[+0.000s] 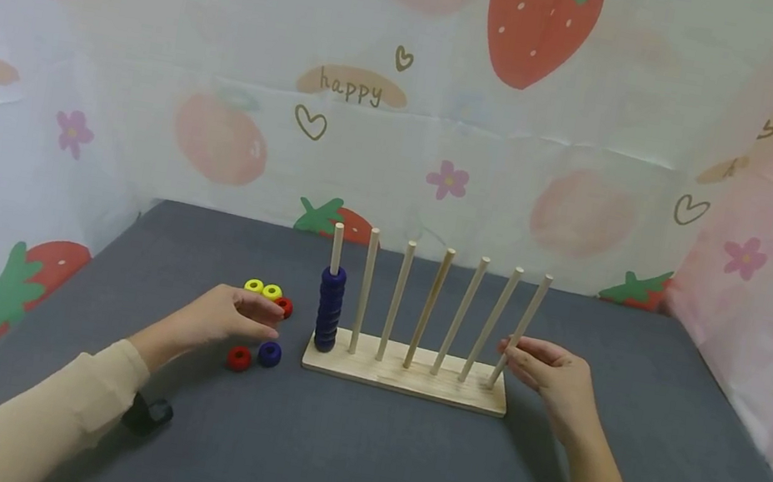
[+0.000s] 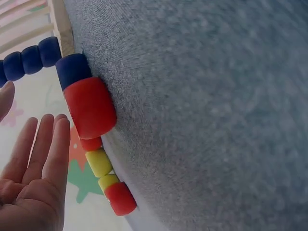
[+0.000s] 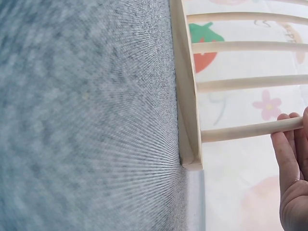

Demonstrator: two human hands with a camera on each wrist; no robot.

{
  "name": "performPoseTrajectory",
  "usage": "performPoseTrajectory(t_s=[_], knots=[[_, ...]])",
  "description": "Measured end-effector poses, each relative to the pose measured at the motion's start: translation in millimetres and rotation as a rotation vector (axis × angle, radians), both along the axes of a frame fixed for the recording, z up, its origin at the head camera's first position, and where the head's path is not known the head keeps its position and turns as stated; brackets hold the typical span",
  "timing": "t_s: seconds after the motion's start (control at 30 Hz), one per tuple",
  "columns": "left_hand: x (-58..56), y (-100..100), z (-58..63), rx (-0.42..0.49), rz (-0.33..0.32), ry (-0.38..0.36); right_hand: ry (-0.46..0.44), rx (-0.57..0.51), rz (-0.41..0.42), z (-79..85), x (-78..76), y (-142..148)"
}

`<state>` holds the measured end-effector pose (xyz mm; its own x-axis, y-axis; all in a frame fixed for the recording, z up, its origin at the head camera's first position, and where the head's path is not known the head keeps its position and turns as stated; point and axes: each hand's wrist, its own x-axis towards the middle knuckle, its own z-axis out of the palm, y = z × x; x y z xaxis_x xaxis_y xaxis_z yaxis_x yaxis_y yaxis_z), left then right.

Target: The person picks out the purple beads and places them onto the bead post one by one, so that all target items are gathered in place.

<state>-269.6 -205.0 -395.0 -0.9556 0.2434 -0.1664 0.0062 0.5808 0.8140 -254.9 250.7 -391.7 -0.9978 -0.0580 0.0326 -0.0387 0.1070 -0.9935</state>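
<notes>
A pale wooden rack point(image 1: 403, 378) with several upright pegs stands on the table. Dark blue beads point(image 1: 329, 308) are stacked on its leftmost peg. My right hand point(image 1: 555, 377) pinches the rightmost peg point(image 3: 240, 132) between fingers and thumb, partway up. My left hand point(image 1: 234, 314) hovers left of the rack with fingers extended, thumb apart and nothing between them. Below its fingertips lie a loose blue bead point(image 1: 270, 354) and a red bead point(image 1: 239, 358). Past the fingers are yellow beads point(image 1: 272, 291) and another red bead point(image 1: 283, 306); the hand hides part of this group.
The dark grey cloth-covered table point(image 1: 336, 461) reaches back to a white curtain point(image 1: 255, 18) printed with strawberries, hearts and flowers. Black wrist-worn devices point(image 1: 148, 414) hang below both sleeves. The middle pegs point(image 1: 429, 307) of the rack are bare.
</notes>
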Motion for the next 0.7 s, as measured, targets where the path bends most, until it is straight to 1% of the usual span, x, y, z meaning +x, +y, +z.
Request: performPoseTrajectory(t_s=[0.07, 0.23, 0.43, 0.6, 0.7], knots=[[-0.3, -1.1, 0.9, -0.005, -0.004, 0.004, -0.002, -0.013, 0.001, 0.5, -1.2, -0.3], [1.2, -2.3, 0.5, 0.002, -0.044, 0.001, 0.001, -0.027, 0.001, 0.4, -2.1, -0.6], [2.3, -0.7, -5.4, 0.031, -0.085, -0.014, -0.002, -0.019, -0.002, -1.1, -2.1, 1.2], [2.1, 0.9, -10.1, 0.027, -0.112, -0.018, -0.015, 0.0, -0.005, -1.6, -2.3, 2.3], [1.1, 2.0, -10.9, 0.009, -0.119, -0.015, -0.014, 0.007, -0.004, -0.4, -3.6, 1.6]])
